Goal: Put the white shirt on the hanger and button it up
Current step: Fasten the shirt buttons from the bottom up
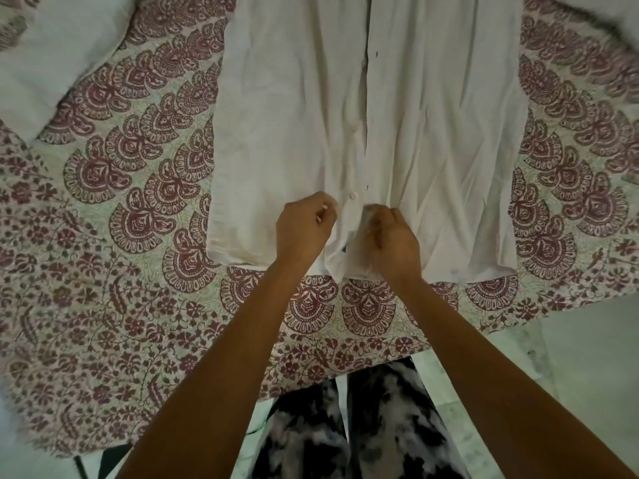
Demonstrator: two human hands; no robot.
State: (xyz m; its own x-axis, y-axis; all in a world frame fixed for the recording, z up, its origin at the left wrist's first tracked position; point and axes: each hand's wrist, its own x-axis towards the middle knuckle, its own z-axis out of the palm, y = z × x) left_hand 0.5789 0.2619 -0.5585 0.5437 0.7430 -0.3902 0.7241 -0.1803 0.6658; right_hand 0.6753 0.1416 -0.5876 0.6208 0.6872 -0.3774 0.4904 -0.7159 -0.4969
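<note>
Fingers (325, 210) of your left hand (304, 229) and right hand (394, 240) are curled, each pinching one front edge of the white shirt (432, 133) at frame centre, just above its hem (242, 262). Shirt lies flat on the patterned bedspread (121, 202); bare bedspread shows at frame left, frame right and below the hem.

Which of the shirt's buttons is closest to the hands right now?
The lowest visible button on the white shirt, just above and between the left hand and right hand; the other button sits farther up.
</note>
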